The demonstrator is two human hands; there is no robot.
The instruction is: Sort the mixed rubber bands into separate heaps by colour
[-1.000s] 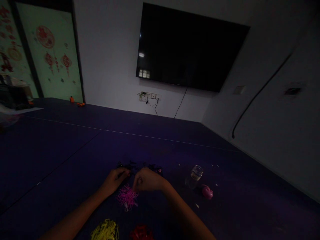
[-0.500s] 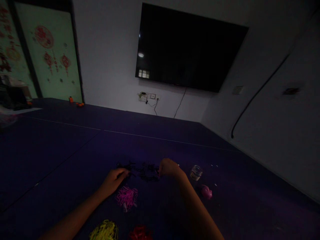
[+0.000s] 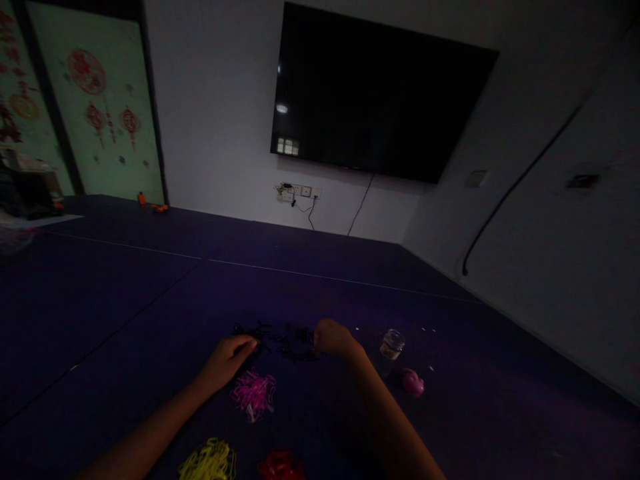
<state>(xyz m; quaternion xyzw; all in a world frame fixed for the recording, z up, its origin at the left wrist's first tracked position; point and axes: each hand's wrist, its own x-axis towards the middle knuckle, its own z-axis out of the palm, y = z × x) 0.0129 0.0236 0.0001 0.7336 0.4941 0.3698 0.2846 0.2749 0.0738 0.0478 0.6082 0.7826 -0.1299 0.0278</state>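
On the dark blue surface, thin black bands (image 3: pixel 295 350) lie loosely spread between my two hands. My left hand (image 3: pixel 227 360) rests at the left end of them, thumb and fingertips pinched together at the dark strands. At the right end, my right hand (image 3: pixel 333 337) is closed with its fingers curled down; what they hold, if anything, is hidden. Just below my left hand sits a heap of pink rubber bands (image 3: pixel 254 393). Nearer to me are a yellow heap of bands (image 3: pixel 210 460) and a red heap (image 3: pixel 281 465), both cut by the lower frame edge.
Right of my right forearm stand a small clear jar (image 3: pixel 393 345) and a pink rounded object (image 3: pixel 413 383). Small white bits lie beyond them. A large television (image 3: pixel 380 93) hangs on the wall. Small orange objects (image 3: pixel 159 209) lie at the far left edge.
My right hand has shifted slightly left over the black bands. A pinkish spot by its fingertips no longer shows. My left hand has hardly moved.
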